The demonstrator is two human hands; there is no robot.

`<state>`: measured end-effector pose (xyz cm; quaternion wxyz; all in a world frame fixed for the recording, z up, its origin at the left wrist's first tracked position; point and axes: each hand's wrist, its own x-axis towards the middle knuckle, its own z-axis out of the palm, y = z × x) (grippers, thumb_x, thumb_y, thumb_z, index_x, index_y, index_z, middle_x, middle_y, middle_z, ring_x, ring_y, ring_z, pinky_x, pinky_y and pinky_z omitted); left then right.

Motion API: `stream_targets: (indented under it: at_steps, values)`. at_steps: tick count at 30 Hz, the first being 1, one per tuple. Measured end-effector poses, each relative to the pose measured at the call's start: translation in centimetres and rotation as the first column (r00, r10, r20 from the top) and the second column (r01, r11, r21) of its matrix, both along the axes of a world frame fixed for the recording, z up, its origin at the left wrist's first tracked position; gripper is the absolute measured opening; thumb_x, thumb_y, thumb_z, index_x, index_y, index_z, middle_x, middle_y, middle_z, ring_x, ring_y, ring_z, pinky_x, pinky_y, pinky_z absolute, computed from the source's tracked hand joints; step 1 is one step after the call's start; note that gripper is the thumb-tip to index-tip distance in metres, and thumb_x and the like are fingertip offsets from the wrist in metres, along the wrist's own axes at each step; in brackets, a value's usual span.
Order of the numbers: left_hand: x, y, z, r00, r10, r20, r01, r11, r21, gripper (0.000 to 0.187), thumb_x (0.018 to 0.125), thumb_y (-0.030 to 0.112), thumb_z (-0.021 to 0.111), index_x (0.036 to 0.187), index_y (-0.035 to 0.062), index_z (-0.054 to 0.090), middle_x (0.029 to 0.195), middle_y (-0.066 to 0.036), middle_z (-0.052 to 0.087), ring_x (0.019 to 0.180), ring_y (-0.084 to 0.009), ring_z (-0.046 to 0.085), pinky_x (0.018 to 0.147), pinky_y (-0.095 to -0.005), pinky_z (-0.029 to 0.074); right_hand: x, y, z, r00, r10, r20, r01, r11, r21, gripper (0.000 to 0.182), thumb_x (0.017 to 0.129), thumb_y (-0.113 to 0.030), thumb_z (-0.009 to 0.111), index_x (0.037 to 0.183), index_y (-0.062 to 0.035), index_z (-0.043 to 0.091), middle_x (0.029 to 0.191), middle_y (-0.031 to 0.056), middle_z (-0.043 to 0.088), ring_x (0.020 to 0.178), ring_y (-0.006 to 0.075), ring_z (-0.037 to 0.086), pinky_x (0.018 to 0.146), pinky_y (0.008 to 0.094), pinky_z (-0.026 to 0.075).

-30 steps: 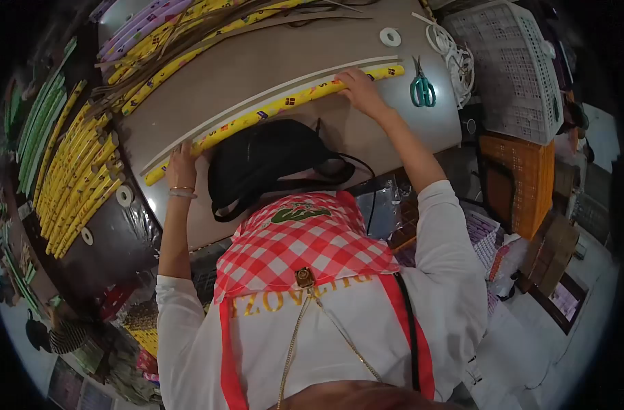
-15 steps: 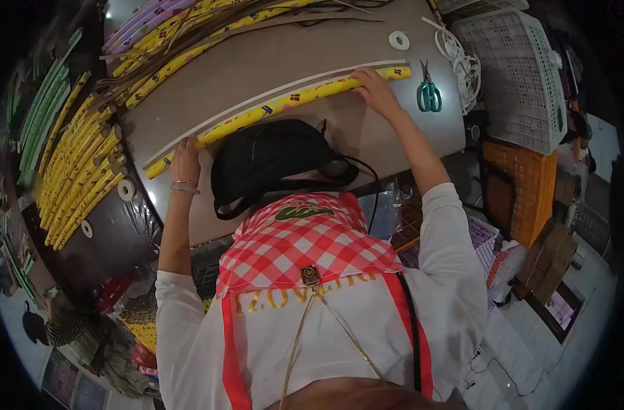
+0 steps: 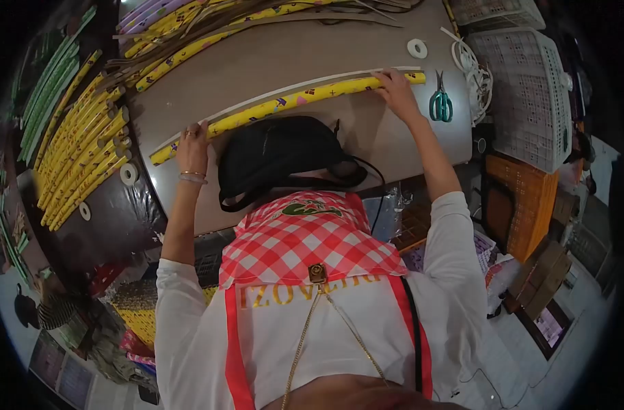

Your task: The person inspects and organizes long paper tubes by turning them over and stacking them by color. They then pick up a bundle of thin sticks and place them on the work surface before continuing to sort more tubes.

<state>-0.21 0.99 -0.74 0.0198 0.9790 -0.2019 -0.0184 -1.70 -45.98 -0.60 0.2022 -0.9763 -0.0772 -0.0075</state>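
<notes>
A long roll of yellow patterned wrapping paper (image 3: 291, 101) lies across the table, with a pale strip (image 3: 257, 98) along its far side. Near the roll's left end, my left hand (image 3: 193, 147) is closed over it, a ring and bracelets showing. My right hand (image 3: 398, 94) grips the same roll close to its right end, fingers bent over the top. Teal-handled scissors (image 3: 440, 106) lie just right of that end. A black bag-like item (image 3: 284, 154) rests between my arms, on the near side of the roll.
Several yellow rolls (image 3: 86, 154) are stacked at the left, beside white tape rolls (image 3: 128, 173). More rolls and brown strips (image 3: 189, 58) lie along the far side. Another tape roll (image 3: 417, 48), white cord (image 3: 479, 82) and a white plastic crate (image 3: 524, 96) are at the right.
The roll's printed pattern has shifted under my hands, so it has turned a little. Both hands stay on it. The whole view has shifted slightly.
</notes>
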Motion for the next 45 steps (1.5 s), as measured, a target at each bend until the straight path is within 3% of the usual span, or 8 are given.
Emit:
stream_targets:
  at_steps: [3,5,12,20,35,38,40,45]
  values:
    - [0.0,-0.3,0.9,0.999,0.03,-0.024,-0.031,0.999,-0.013,0.045,0.067,0.01,0.064,0.111,0.0129,0.051,0.099,-0.003,0.051,0.092,-0.0234,0.052,0.071,-0.0334,0.047,0.3,-0.8,-0.1,1.0,0.024,0.015,-0.025,0.997,0.074,0.034,0.072,-0.003,0.056,0.105,-0.0046,0.048,0.107,0.0108,0.047,0.101,0.0306,0.045,0.085,0.0374,0.037]
    - [-0.2,-0.3,1.1,0.997,0.04,-0.06,-0.04,0.999,0.0,0.047,0.067,0.01,0.064,0.112,0.0133,0.05,0.099,-0.004,0.052,0.092,-0.0236,0.052,0.071,-0.0337,0.047,0.3,-0.8,0.7,0.991,0.022,-0.128,-0.013,0.997,0.072,0.03,0.073,-0.003,0.055,0.103,-0.003,0.048,0.107,0.0115,0.047,0.1,0.0305,0.046,0.083,0.0355,0.039]
    - [0.0,0.1,0.8,0.998,0.056,-0.034,-0.061,0.985,-0.161,0.032,0.07,0.01,0.062,0.1,0.0096,0.05,0.093,-0.007,0.057,0.088,-0.0279,0.054,0.069,-0.0362,0.046,0.8,-1.4,0.4,0.989,0.089,-0.12,-0.076,0.991,0.111,0.03,0.074,-0.003,0.055,0.103,-0.0027,0.05,0.104,0.0118,0.048,0.098,0.0301,0.048,0.083,0.0352,0.039]
    - [0.1,0.2,-0.3,0.998,0.021,0.057,-0.007,0.973,-0.232,0.026,0.072,0.011,0.06,0.096,0.0077,0.051,0.094,-0.01,0.057,0.088,-0.0289,0.054,0.071,-0.0373,0.045,0.9,-0.9,1.5,0.998,0.059,-0.03,-0.063,0.986,-0.153,0.029,0.076,-0.012,0.056,0.105,-0.0107,0.055,0.103,0.0072,0.049,0.093,0.0262,0.048,0.08,0.037,0.038]
    - [0.2,0.2,0.0,0.995,0.022,0.097,-0.006,0.987,-0.158,0.031,0.075,0.011,0.056,0.105,0.0085,0.054,0.094,-0.009,0.054,0.085,-0.0272,0.052,0.069,-0.0367,0.045,1.7,-1.7,0.9,0.997,0.083,0.001,-0.081,0.978,-0.194,0.027,0.077,-0.019,0.056,0.104,-0.0134,0.053,0.097,0.0044,0.056,0.097,0.0233,0.049,0.089,0.037,0.031]
    - [0.2,-0.3,0.3,0.987,0.158,-0.015,-0.159,0.986,-0.041,0.034,0.078,0.012,0.053,0.112,0.0092,0.051,0.1,-0.009,0.055,0.09,-0.0264,0.053,0.072,-0.0357,0.046,2.1,-2.0,0.4,0.996,0.087,0.015,-0.081,0.974,-0.212,0.023,0.078,-0.021,0.056,0.099,-0.0133,0.054,0.095,0.004,0.056,0.096,0.0228,0.05,0.091,0.0376,0.029]
    - [0.0,0.7,-1.5,0.997,0.039,0.066,-0.036,0.998,-0.058,0.038,0.081,0.015,0.052,0.117,0.0072,0.045,0.108,-0.01,0.054,0.098,-0.0278,0.051,0.079,-0.0369,0.045,2.4,-2.2,0.3,0.996,0.092,0.009,-0.088,0.977,-0.195,0.022,0.079,-0.021,0.056,0.099,-0.0138,0.055,0.095,0.0031,0.056,0.096,0.022,0.05,0.091,0.0382,0.029]
    - [1.3,-0.2,-2.0,0.99,0.005,0.14,0.009,0.995,-0.097,0.051,0.082,0.027,0.051,0.125,0.0036,0.036,0.122,-0.014,0.044,0.112,-0.0301,0.042,0.093,-0.0396,0.035,4.1,-2.5,-0.5,0.984,0.137,0.117,-0.109,0.97,-0.219,0.02,0.08,-0.024,0.056,0.098,-0.0163,0.058,0.095,0.0004,0.056,0.094,0.0192,0.05,0.091,0.0383,0.027]
